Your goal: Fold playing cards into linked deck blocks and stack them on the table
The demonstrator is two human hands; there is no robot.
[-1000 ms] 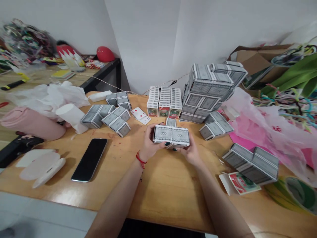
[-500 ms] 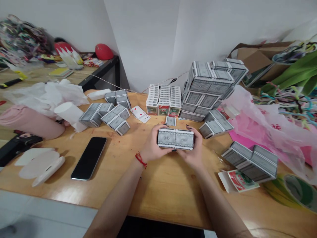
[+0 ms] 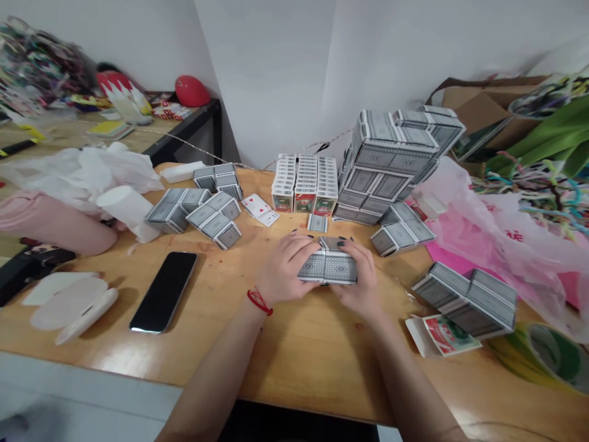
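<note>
A grey-backed pack of playing cards (image 3: pixel 327 267), two decks side by side, rests low over the wooden table (image 3: pixel 294 350) between both of my hands. My left hand (image 3: pixel 286 267), with a red string at the wrist, curls over its left end and top. On the right end, my right hand (image 3: pixel 362 276) grips with fingers bent over the top edge. A single small deck (image 3: pixel 317 222) lies just beyond the pack.
A tall stack of grey packs (image 3: pixel 391 166) and rows of boxed decks (image 3: pixel 304 184) stand behind. More packs lie left (image 3: pixel 202 215) and right (image 3: pixel 469 301). A black phone (image 3: pixel 164 290), loose cards (image 3: pixel 260 210), a red card box (image 3: pixel 444 334) and a pink plastic bag (image 3: pixel 501 239) surround them.
The pack went from held up facing me to lowered and tilted flat toward the table. Both hands shifted from its ends to over its top.
</note>
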